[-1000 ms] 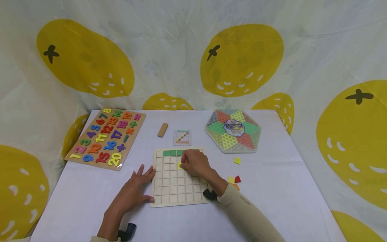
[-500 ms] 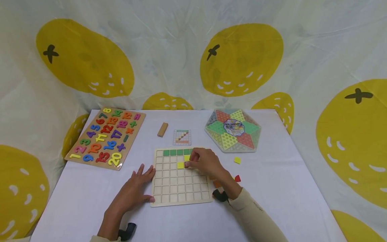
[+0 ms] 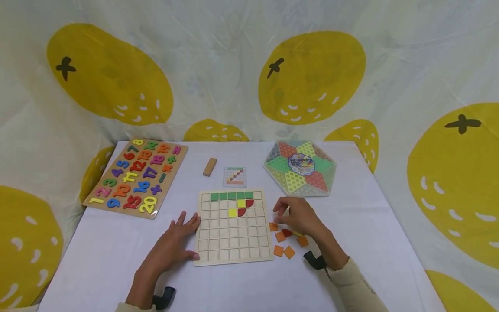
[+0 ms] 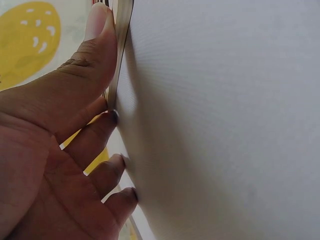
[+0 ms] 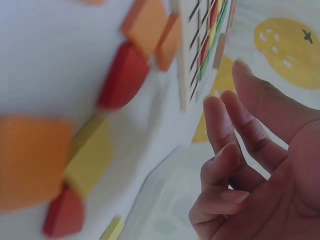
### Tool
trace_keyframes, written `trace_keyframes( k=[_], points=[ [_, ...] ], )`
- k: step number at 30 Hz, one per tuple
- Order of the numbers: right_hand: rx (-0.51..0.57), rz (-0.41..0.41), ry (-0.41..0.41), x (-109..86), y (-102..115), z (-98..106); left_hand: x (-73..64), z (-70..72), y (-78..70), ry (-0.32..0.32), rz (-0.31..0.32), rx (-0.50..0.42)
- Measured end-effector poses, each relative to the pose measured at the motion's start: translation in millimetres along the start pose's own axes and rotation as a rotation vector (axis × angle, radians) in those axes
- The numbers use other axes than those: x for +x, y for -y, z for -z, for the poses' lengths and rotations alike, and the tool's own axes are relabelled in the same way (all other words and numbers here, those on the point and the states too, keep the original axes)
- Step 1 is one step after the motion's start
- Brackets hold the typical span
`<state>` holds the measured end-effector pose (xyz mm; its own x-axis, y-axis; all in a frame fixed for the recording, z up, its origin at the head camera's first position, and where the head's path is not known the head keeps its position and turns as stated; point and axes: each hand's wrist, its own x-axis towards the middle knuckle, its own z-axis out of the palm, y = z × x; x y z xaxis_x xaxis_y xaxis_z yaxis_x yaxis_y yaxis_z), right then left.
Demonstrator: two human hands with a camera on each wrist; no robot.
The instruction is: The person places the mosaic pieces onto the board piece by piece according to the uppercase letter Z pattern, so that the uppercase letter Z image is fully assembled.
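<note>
A square wooden grid board (image 3: 218, 243) lies flat on the white table. Along its top row runs a line of green tiles (image 3: 231, 196). Below that, a yellow square tile (image 3: 232, 212) and a red quarter-round tile (image 3: 241, 212) sit side by side, with another such pair one row up and one column right. My left hand (image 3: 171, 245) rests at the board's left edge, thumb and fingertips touching it, fingers spread. Over the loose pieces right of the board is my right hand (image 3: 298, 214), holding nothing, thumb and fingers apart. In the right wrist view a red quarter-round piece (image 5: 124, 77) lies below it.
Several loose orange tiles (image 3: 289, 252) lie right of the board. Behind it are a printed pattern card (image 3: 235, 177) and a small wooden block (image 3: 210, 167). A number puzzle (image 3: 136, 177) stands left, a hexagonal checkers board (image 3: 300, 169) back right.
My right hand has let go of the red quarter-round tile in the grid and moved right to the loose pieces. The second yellow-and-red pair now shows uncovered. The left hand stays put.
</note>
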<state>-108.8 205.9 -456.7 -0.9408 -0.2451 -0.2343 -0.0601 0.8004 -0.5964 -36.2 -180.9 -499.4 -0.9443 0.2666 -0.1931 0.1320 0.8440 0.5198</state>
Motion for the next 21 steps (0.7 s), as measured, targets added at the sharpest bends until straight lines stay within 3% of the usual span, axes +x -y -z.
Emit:
trace_keyframes(
  k=[10, 21],
  points=[
    [-0.069, -0.033, 0.084, -18.9, -29, -1, 1.0, 0.3, 0.5, 0.01, 0.019, -0.005],
    [-0.111, -0.023, 0.086, -18.6, -32, -6, 0.5, -0.6, 0.9, 0.01, 0.029, -0.013]
  ],
)
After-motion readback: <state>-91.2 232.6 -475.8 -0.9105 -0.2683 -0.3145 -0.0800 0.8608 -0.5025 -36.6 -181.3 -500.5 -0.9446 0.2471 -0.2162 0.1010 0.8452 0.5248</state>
